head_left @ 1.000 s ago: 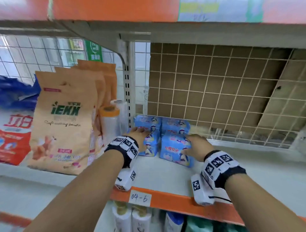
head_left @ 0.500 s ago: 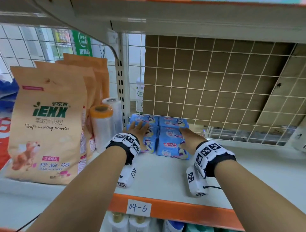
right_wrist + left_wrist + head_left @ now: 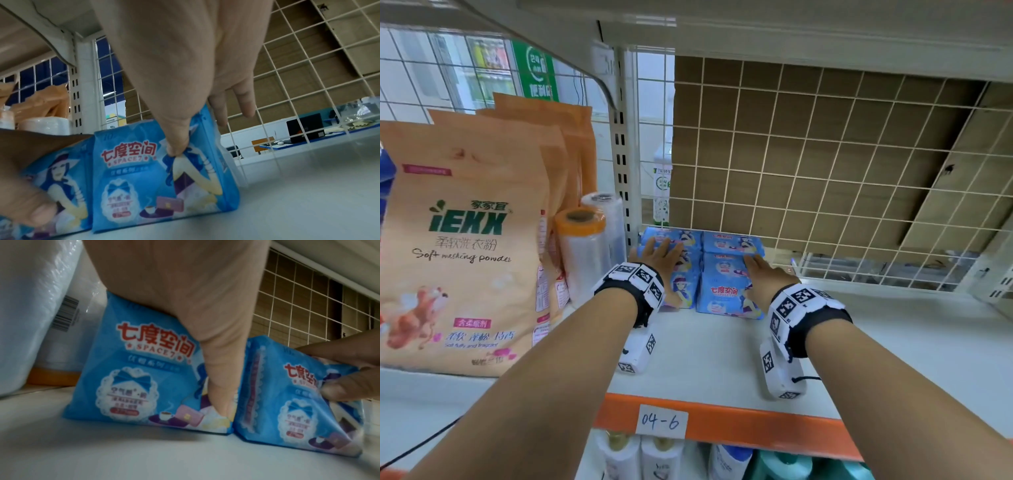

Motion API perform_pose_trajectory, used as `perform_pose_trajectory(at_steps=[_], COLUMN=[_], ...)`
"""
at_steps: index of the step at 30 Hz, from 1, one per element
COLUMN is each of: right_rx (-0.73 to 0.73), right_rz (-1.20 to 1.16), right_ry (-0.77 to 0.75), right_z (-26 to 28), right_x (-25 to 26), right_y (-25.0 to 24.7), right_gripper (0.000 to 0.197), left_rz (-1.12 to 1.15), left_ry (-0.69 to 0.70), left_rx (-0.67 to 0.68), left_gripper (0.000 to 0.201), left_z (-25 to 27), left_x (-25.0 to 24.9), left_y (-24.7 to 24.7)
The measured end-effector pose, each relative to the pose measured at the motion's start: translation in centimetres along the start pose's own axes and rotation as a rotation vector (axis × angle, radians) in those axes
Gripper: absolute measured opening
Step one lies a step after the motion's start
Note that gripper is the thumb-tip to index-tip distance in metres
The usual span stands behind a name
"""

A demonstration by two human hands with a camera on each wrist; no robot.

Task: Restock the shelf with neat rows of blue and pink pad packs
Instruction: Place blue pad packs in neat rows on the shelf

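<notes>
Blue pad packs (image 3: 726,277) stand in two rows at back-left corner of white shelf (image 3: 709,356), against wire grid (image 3: 825,164). My left hand (image 3: 659,255) lies over left front pack (image 3: 131,369), fingers straight on top, thumb down its face. My right hand (image 3: 765,274) covers right front pack (image 3: 148,175), fingers along top, thumb pressing front. Plastic-wrap rolls (image 3: 585,253) just left; washing powder bags (image 3: 462,240) beyond.
</notes>
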State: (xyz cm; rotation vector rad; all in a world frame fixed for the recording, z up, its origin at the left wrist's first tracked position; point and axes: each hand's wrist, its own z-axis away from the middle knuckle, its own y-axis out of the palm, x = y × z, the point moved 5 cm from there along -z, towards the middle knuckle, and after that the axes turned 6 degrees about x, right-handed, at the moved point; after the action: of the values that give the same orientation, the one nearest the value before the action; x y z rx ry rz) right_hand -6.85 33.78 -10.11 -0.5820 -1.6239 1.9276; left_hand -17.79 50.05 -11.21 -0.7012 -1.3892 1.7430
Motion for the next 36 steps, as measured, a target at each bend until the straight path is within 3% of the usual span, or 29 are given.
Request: perform_pose_trajectory(at_steps=[3,7,11,16,19,22,24,25,27,29,36], right_rx=[-0.070,-0.171,-0.326,-0.378,-0.289,-0.050,0.133,0.213,0.360,0.495,0.743], right_rz=[0.002,-0.120,-0.385,-0.555,-0.624,-0.747,-0.760,-0.740,-0.664,-0.602,-0.461], right_ry=[0.037,-0.031,-0.292,-0.553,-0.643,-0.597,-0.509,-0.471,-0.401,-0.333,-0.201], right_z=[1.6,5.0,10.3,17.7,20.5,21.7,21.8,22.0,22.6,23.3,22.9], right_x=[-0.1,-0.1,-0.4,-1.5,-1.8,-2.5,-3.0,-3.3,-3.9,-4.7,-5.8], right_y=[-0.9,-1.5,-1.4,3.7,9.3,17.0,23.3,26.5,33.1,39.8,63.5], right_gripper=[0.062,0.067,0.049,0.033,0.024,0.019,0.019,0.019,0.018,0.019,0.035], left_rz=[0.032,0.160,0.535,0.725,0.776,0.894,0.988,0.996,0.879,0.807,0.820], left_ry=[-0.018,0.072,0.261,0.210,0.056,-0.108,-0.232,-0.289,-0.326,-0.359,-0.487], left_rx=[-0.023,-0.219,-0.403,-0.501,-0.399,-0.329,-0.187,-0.051,0.229,0.395,0.636], left_gripper=[0.120,0.104,0.075,0.057,0.053,0.043,0.039,0.037,0.036,0.039,0.046], left_z=[1.0,4.4,10.8,19.2,22.0,24.5,25.3,25.5,25.8,25.9,22.3], left_x=[-0.4,-3.0,-6.9,-10.8,-13.2,-15.1,-16.3,-17.0,-18.4,-19.3,-21.4], left_y=[-0.5,-1.8,-0.4,7.6,14.5,22.3,28.5,32.1,39.5,46.4,69.2])
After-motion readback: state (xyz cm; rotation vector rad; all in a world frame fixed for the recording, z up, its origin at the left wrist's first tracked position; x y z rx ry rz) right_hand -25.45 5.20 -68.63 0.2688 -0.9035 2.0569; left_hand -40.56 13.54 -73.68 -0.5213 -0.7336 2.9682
